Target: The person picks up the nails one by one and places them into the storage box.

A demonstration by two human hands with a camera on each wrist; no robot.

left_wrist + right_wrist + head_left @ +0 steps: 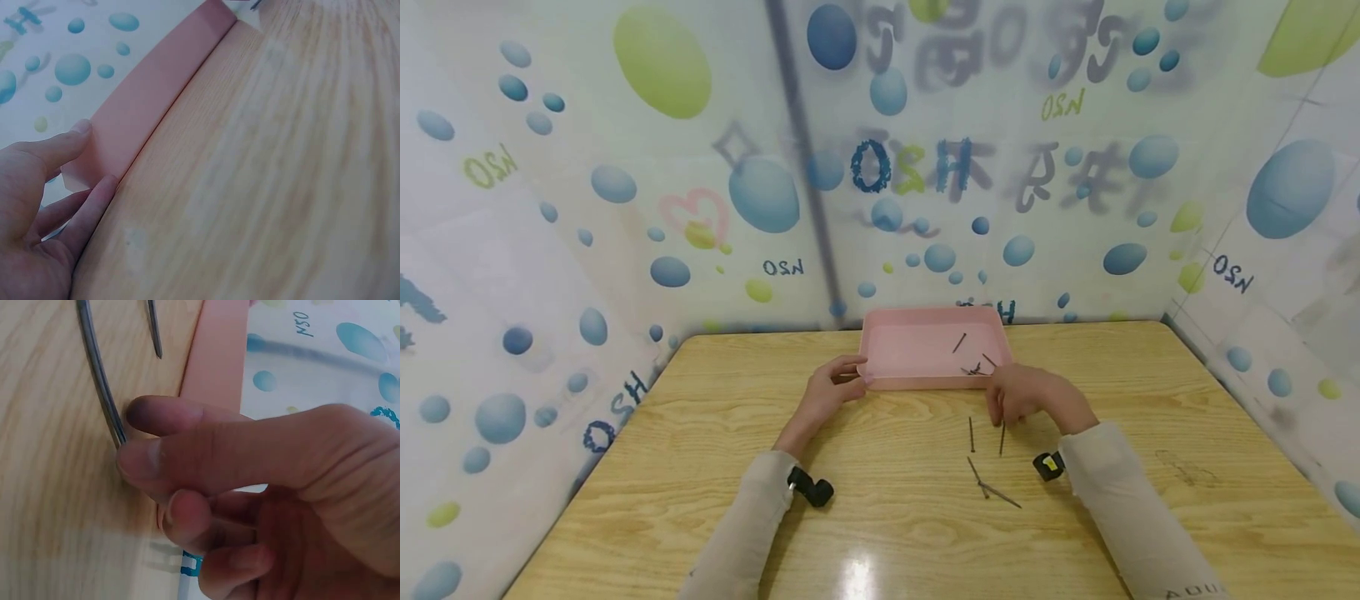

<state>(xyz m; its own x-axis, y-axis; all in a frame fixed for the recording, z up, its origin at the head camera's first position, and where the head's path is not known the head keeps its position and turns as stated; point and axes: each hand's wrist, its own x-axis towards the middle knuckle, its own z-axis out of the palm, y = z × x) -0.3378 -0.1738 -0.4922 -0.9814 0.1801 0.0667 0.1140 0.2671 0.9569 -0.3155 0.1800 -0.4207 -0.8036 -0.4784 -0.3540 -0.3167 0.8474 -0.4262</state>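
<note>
My right hand (1018, 393), just in front of the pink tray (936, 383), pinches a dark nail (1002, 440) near one end between thumb and fingers. In the right wrist view that nail (100, 375) slants up from the fingertips over the wood. Beside it lies a loose nail (972, 435). Closer to me, several more nails (1000, 495) cross one another. My left hand (829, 390) holds the tray's near left corner, its thumb and fingers against the pink wall (144, 87) in the left wrist view. Several nails (959, 342) lie inside the tray, toward its right.
The wooden table (895, 517) runs back to a printed curtain (925, 225) right behind the tray. Curtain panels also stand along the left and right sides. Black wrist cameras (811, 487) sit on both sleeves.
</note>
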